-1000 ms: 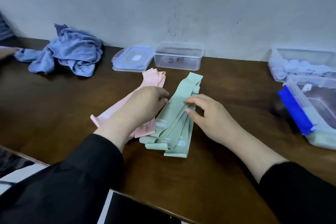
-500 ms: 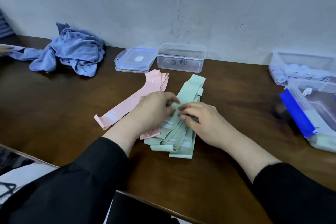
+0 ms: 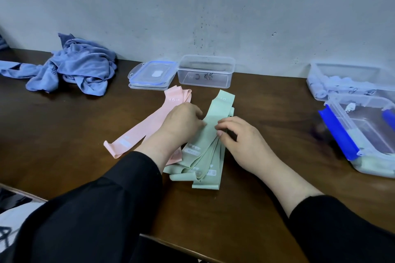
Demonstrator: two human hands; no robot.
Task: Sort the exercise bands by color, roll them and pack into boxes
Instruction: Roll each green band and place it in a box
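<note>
There is a single view, taken from the person's head, looking forward and steeply down across a dark wooden bench (image 3: 64, 134) toward a pale wall (image 3: 192, 6) that closes the far side. The camera sits close: both black sleeves enter from the bottom edge, and the left hand (image 3: 181, 121) and right hand (image 3: 241, 141) lie near the middle of the frame. The wide lens bends the bench's far edge, which climbs at the left and sags toward the right. The near bench edge cuts across the lower left corner. With only one camera, no second view overlaps it.
</note>
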